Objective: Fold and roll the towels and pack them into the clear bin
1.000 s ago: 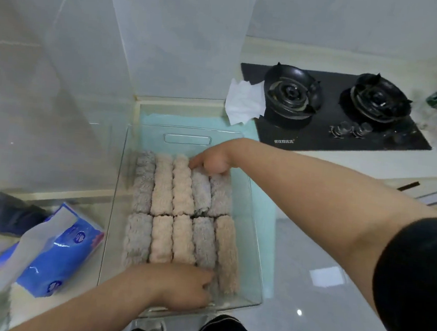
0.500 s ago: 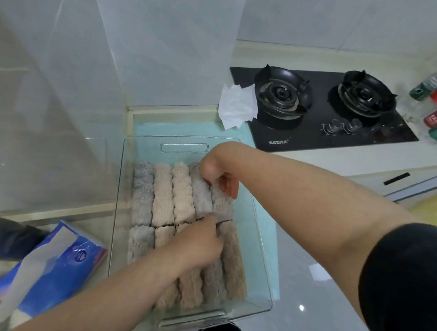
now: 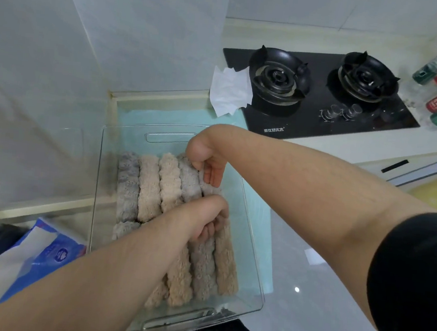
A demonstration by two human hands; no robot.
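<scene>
The right hand [image 3: 208, 165] pinches the far-right towel roll [image 3: 211, 190]. The left hand [image 3: 205, 217] curls its fingers around a near roll [image 3: 226, 261], probably to pack both rows tight inside the clear bin [image 3: 198, 319].

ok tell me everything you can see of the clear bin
The bin is a clear, hard-looking plastic box, rectangular and open on top, with a slot handle moulded into its far wall and another in the near one. It sits upright on a teal mat by the wall. Rolled towels, grey and beige, lie in two rows on its floor, leaving a bare strip at the right. The left hand and right hand reach inside, fingers curled on rolls.
</scene>
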